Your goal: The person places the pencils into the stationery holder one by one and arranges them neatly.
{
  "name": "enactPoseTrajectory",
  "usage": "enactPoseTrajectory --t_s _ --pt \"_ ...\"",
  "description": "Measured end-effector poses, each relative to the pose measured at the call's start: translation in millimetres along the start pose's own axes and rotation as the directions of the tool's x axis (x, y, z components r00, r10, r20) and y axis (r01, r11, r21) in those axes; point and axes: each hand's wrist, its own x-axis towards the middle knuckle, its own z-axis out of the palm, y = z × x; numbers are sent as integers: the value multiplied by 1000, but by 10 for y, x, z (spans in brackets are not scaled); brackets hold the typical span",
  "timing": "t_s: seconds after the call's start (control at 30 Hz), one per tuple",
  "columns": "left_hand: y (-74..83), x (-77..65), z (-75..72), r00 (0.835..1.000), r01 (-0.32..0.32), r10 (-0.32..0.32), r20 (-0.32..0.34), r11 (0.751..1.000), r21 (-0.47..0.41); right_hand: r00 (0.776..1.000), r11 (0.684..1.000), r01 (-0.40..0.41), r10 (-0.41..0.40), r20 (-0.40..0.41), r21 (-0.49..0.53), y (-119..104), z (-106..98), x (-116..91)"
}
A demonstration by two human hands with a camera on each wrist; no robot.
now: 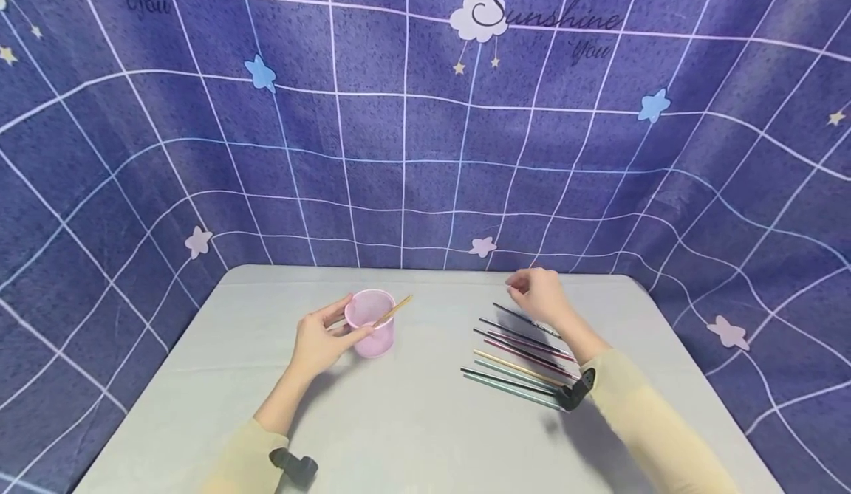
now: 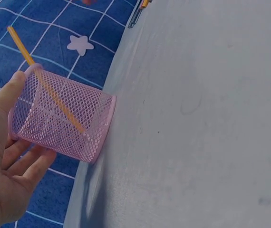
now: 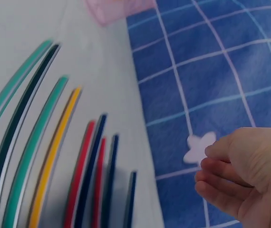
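Left sleeve (image 1: 246, 457) and right sleeve (image 1: 654, 416) are showing plain pale yellow, black wrist cameras (image 1: 295, 469) are sitting at both cuffs (image 1: 603, 370), left hand (image 1: 317, 342) and right hand (image 1: 541, 294) are showing bare.

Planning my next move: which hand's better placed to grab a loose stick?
Probably your right hand: it looks empty, near the loose sticks; your left hand grips the pink mesh cup.

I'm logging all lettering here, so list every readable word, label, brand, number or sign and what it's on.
"Sunshine": blue cloth, beside the upper cloud.
"You": same cloth, just below that.
"unshine": same cloth, top left, its start cut by the picture's edge.
"You": below that one.
Unreadable: pale marks on the farthest dark stick, too small.
Pink mesh cup: no lettering visible.
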Motion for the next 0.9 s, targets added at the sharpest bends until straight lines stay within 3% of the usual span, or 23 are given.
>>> enactPoseTrajectory --t_s 0.4,0.9 --pt "-53 -8 -18 1000 8 -8 2 1000 -10 991 996 -51 60 121 -78 353 172 -242" --pt "-28 -6 -9 1000 13 -12 1 999 -35 967 984 -107 137 216 -144 412 300 -314"
